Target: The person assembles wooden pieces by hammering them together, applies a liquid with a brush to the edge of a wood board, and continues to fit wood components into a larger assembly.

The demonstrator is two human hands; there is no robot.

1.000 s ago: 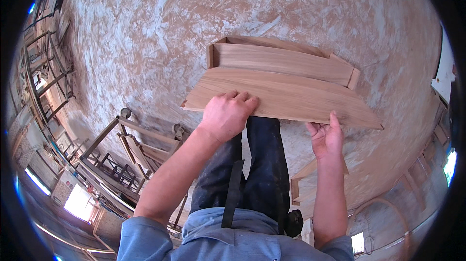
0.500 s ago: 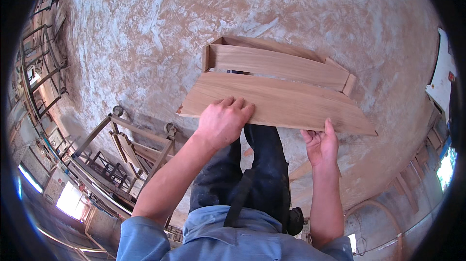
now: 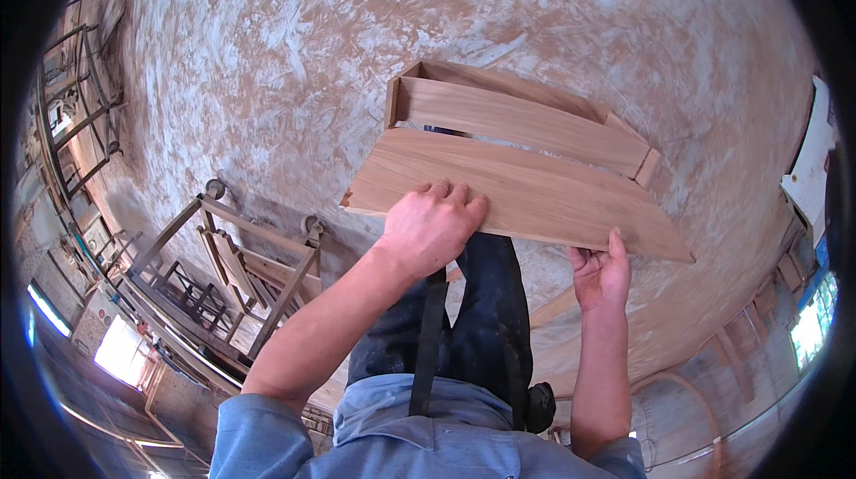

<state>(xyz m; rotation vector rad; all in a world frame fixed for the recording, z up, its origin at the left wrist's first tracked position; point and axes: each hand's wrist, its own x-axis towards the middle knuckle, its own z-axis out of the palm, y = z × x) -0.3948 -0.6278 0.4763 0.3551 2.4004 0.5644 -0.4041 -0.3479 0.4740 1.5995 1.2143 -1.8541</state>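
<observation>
Both my hands hold a long wooden board [image 3: 526,189] that belongs to, or lies against, a shallow wooden frame [image 3: 526,122] of pale brown boards. My left hand [image 3: 435,225] lies over the board's near edge, its fingers bent on the top face and its thumb hidden. Farther right, my right hand [image 3: 602,272] grips the same edge from below, thumb up along the edge and the other fingers curled beneath. A narrow gap runs between this board and the middle one. Short end pieces close the frame at the left and right.
Below spreads a floor [image 3: 267,51] with whitish, worn patches. A wheeled cart [image 3: 259,238] loaded with wooden pieces stands at the left, near metal racks [image 3: 80,114]. Toward the right rim are a white panel [image 3: 810,163] and boards [image 3: 740,345] leaning by the wall.
The board and frame have shifted slightly right, their right end tipping a little toward me. Both hands have moved right with them and keep their hold.
</observation>
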